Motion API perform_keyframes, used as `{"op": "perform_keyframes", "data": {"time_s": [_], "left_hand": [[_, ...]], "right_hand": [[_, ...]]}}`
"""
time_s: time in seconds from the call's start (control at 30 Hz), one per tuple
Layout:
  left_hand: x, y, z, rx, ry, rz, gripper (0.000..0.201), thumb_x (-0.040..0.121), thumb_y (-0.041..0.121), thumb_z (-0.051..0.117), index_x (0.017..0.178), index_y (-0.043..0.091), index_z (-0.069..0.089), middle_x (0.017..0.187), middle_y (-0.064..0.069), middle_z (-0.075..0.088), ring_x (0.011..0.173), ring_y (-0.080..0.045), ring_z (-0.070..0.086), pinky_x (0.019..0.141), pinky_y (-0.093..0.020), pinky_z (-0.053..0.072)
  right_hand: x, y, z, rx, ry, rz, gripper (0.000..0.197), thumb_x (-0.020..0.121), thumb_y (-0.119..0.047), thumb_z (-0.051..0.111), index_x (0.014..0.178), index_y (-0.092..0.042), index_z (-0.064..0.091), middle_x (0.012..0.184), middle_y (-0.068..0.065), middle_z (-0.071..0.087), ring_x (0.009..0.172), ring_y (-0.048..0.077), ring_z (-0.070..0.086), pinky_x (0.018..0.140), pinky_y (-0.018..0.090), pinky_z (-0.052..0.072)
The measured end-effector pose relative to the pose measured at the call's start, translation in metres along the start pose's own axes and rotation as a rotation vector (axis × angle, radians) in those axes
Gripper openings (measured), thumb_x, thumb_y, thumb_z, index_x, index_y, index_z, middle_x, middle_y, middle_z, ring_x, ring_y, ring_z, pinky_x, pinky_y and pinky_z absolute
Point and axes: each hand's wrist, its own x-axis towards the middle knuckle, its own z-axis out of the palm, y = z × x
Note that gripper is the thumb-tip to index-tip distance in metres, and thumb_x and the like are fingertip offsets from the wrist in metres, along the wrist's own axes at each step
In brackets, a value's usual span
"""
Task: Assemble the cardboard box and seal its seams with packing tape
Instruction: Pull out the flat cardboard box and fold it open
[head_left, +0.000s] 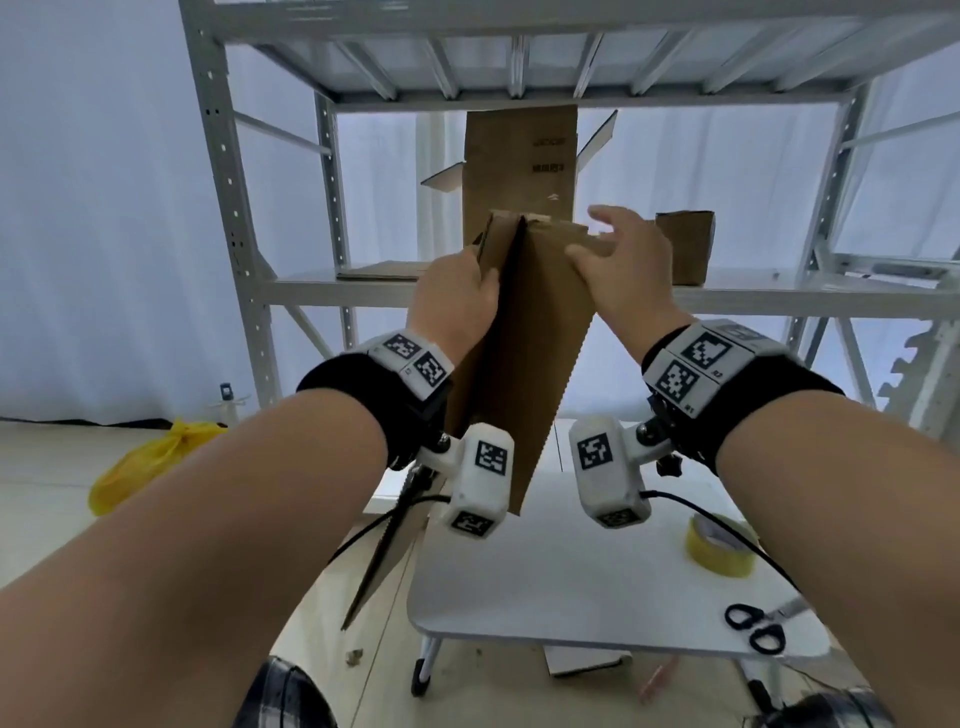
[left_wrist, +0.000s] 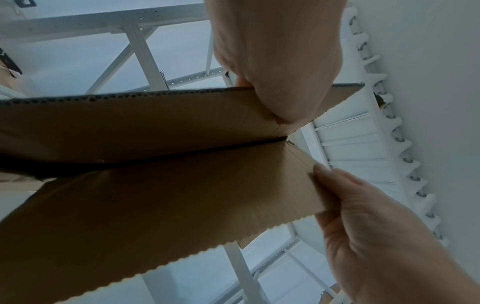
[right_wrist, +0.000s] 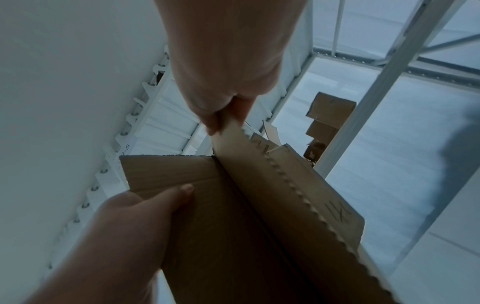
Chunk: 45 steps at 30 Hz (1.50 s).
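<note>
Flattened cardboard box (head_left: 524, 332) was held upright in the air above the white table (head_left: 545, 592); left hand (head_left: 457, 296) gripped its left panel edge; right hand (head_left: 623, 265) pinched the right panel's top; tape roll (head_left: 719, 545) and scissors (head_left: 756, 626) lay on the table; an open carton (head_left: 519, 166) stood on the shelf (head_left: 363, 291), contents hidden.

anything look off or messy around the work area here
Mostly the floor: a yellow plastic bag lies crumpled left of the white table, and paper scraps lie under it. The cardboard box itself shows no damage.
</note>
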Motion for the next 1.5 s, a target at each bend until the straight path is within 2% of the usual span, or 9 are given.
{"op": "perform_keyframes", "data": {"time_s": [0.17,0.33,0.63,0.8,1.07,1.2,1.3,1.4,1.5], "left_hand": [[0.013,0.002,-0.010,-0.028,0.147,-0.008,0.027,0.097,0.023,0.043,0.101,0.002,0.060,0.091,-0.012,0.064,0.087,-0.025,0.059,0.072,-0.027,0.041],[0.024,0.006,-0.018,0.014,0.187,0.052,0.030,0.098,0.026,0.043,0.108,0.004,0.061,0.096,-0.012,0.067,0.089,-0.028,0.064,0.081,-0.035,0.051],[0.020,0.001,-0.014,0.142,0.086,0.187,0.033,0.100,0.022,0.038,0.129,0.015,0.053,0.097,-0.012,0.067,0.090,-0.032,0.063,0.075,-0.036,0.045],[0.001,-0.027,0.017,0.336,-0.072,0.310,0.038,0.098,0.019,0.040,0.133,0.032,0.048,0.105,-0.002,0.069,0.092,-0.027,0.065,0.076,-0.037,0.052],[0.000,-0.035,0.059,0.337,-0.178,0.335,0.057,0.092,0.000,0.044,0.141,0.029,0.037,0.116,-0.001,0.062,0.093,-0.023,0.062,0.069,-0.030,0.044],[-0.017,-0.065,0.082,0.416,-0.312,0.343,0.067,0.088,-0.009,0.040,0.144,0.028,0.030,0.133,-0.002,0.051,0.109,-0.024,0.056,0.082,-0.035,0.047],[-0.033,-0.094,0.100,0.494,-0.442,0.274,0.072,0.091,-0.008,0.037,0.151,0.026,0.015,0.151,-0.006,0.030,0.136,-0.026,0.032,0.105,-0.035,0.034],[-0.039,-0.107,0.109,0.527,-0.455,0.274,0.067,0.095,-0.005,0.036,0.151,0.025,0.014,0.155,-0.010,0.021,0.141,-0.029,0.023,0.114,-0.035,0.019],[-0.039,-0.103,0.119,0.517,-0.435,0.278,0.064,0.096,-0.004,0.034,0.150,0.023,0.017,0.153,-0.013,0.025,0.140,-0.031,0.025,0.114,-0.036,0.020]], "right_hand": [[-0.002,0.002,0.019,0.143,-0.295,0.232,0.032,0.078,-0.010,0.069,0.102,0.006,0.058,0.090,0.018,0.062,0.083,0.033,0.064,0.071,0.042,0.053],[0.009,-0.010,0.011,0.079,-0.202,0.184,0.031,0.094,-0.022,0.057,0.069,-0.012,0.041,0.066,0.003,0.042,0.056,0.014,0.042,0.051,0.023,0.034],[0.013,-0.003,-0.008,-0.029,-0.121,0.024,0.016,0.096,-0.022,0.052,0.088,-0.009,0.052,0.078,0.004,0.053,0.070,0.016,0.053,0.059,0.020,0.036],[-0.022,0.042,0.005,-0.122,-0.163,0.037,0.040,0.095,-0.016,0.051,0.131,0.001,0.049,0.119,0.017,0.061,0.111,0.030,0.056,0.092,0.034,0.045],[-0.042,0.087,0.031,-0.091,-0.102,0.142,0.042,0.099,-0.020,0.048,0.137,-0.004,0.046,0.127,0.011,0.059,0.117,0.026,0.056,0.102,0.038,0.046],[-0.053,0.127,0.037,-0.124,-0.179,0.179,0.041,0.097,-0.021,0.051,0.132,0.000,0.049,0.121,0.014,0.061,0.112,0.029,0.057,0.098,0.039,0.047],[-0.069,0.156,0.040,-0.118,-0.233,0.212,0.028,0.096,-0.019,0.053,0.115,0.001,0.057,0.096,0.010,0.064,0.094,0.026,0.061,0.075,0.026,0.047],[-0.077,0.169,0.045,-0.094,-0.293,0.229,0.010,0.095,-0.018,0.053,0.096,-0.009,0.058,0.080,0.001,0.059,0.077,0.020,0.059,0.066,0.025,0.042],[-0.071,0.171,0.053,-0.075,-0.268,0.238,0.015,0.092,-0.015,0.055,0.104,-0.009,0.061,0.085,0.000,0.061,0.077,0.016,0.058,0.063,0.021,0.044]]}}
